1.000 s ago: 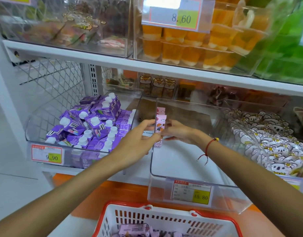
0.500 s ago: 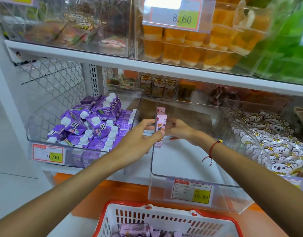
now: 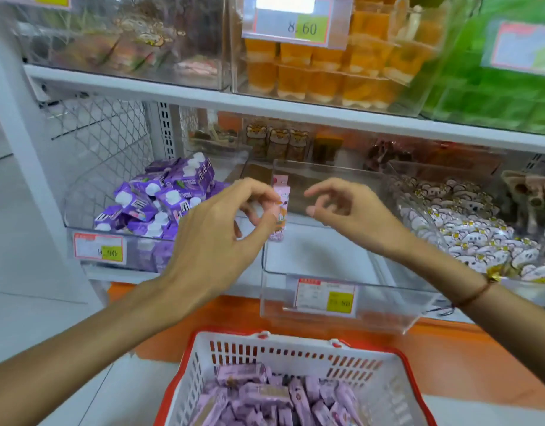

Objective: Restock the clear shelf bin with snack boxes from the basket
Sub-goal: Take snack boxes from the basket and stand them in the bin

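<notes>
A small pink upright cardboard snack box [image 3: 279, 207] stands on end inside the clear rectangular plastic shelf bin [image 3: 335, 315], hard against the bin's left wall and about halfway back from its front edge, where the yellow-and-white price label [image 3: 325, 297] is clipped. The rest of the bin's floor shows no other boxes. The left hand [image 3: 215, 238] sits just in front of the box with thumb and fingers loosely curled and spread; its fingertips overlap the box in view, but whether they touch it I cannot tell, and nothing is gripped. The right hand [image 3: 351, 210] hovers over the bin to the right of the box, fingers relaxed and holding nothing. Below the shelf's front edge, the white slotted plastic basket with a red rim [image 3: 283, 355] holds a loose heap of pale purple-pink snack boxes [image 3: 265, 395] lying flat and crosswise. These look light and stiff-walled but thin, so they would likely dent under a hard squeeze and tip easily when stood on a narrow end; the glossy print may be a little slick. The best hold is probably across the two broad faces near the middle, thumb on one side and fingers on the other, several at once if aligned. To the left, a neighbouring bin holds purple drink cartons with white caps [image 3: 160, 201].
</notes>
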A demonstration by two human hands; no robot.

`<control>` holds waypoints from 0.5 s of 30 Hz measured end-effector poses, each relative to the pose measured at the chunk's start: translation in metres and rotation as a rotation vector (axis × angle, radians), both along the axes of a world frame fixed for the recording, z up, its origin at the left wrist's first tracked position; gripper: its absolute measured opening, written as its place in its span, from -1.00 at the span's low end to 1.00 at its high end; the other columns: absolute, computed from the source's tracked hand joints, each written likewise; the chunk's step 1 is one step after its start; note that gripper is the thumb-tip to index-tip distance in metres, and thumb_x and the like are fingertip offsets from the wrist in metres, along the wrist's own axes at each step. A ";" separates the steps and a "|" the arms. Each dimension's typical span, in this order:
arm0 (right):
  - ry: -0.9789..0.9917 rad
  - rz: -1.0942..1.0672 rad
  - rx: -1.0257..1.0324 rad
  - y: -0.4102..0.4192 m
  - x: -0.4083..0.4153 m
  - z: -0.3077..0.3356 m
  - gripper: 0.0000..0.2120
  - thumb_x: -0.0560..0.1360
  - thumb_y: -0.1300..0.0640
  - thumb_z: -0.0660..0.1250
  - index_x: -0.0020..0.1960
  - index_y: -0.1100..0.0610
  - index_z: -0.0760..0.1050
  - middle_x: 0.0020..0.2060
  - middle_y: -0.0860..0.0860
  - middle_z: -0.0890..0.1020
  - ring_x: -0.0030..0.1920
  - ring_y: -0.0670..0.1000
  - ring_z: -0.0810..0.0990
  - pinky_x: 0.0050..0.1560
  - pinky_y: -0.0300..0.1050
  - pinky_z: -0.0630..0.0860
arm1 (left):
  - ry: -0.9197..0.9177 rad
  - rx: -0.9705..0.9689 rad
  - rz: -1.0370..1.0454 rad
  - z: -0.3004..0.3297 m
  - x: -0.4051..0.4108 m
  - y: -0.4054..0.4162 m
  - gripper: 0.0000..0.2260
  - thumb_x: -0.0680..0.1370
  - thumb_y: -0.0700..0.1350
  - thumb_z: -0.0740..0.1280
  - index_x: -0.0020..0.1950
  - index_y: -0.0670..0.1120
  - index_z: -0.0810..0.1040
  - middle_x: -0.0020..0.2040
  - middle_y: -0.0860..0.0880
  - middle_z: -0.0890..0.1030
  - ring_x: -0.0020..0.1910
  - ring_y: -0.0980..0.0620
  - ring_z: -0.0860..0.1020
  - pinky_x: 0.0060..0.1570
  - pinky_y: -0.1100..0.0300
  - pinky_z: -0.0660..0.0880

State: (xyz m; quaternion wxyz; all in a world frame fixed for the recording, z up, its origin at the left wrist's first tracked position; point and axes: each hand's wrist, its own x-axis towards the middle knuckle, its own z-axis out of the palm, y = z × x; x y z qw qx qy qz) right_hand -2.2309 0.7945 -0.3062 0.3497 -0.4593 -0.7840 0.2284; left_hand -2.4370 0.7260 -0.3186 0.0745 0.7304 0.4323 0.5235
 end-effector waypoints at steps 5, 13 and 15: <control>-0.103 0.219 0.026 -0.110 0.023 -0.017 -0.92 0.46 -0.03 0.34 -0.10 -0.05 0.57 -0.43 -0.09 0.53 -0.44 -0.16 0.44 -0.40 -0.39 0.35 | 0.502 -0.135 -0.079 -0.031 0.005 -0.055 -0.84 0.47 0.18 0.18 -0.07 0.17 0.46 -0.30 0.30 0.50 -0.26 0.32 0.51 -0.39 0.37 0.32; -1.000 0.271 -0.732 -0.136 0.051 -0.221 -0.68 0.61 0.15 0.15 0.27 0.30 0.43 0.17 0.29 0.52 0.03 0.26 0.51 0.09 0.06 0.44 | 0.999 -0.967 -0.242 -0.190 0.004 -0.060 -0.81 0.61 -0.02 0.19 0.17 0.05 0.53 0.19 0.06 0.57 0.03 0.00 0.55 -0.03 0.14 0.45; -0.928 0.206 -0.819 -0.144 0.051 -0.274 -0.76 0.64 0.14 0.12 0.23 0.20 0.43 0.01 0.25 0.49 -0.10 0.18 0.44 0.03 0.08 0.36 | 0.861 -1.097 -0.205 -0.237 0.007 -0.059 -0.80 0.63 -0.09 0.16 0.21 -0.04 0.49 0.26 -0.03 0.52 -0.11 -0.07 0.47 -0.08 0.06 0.41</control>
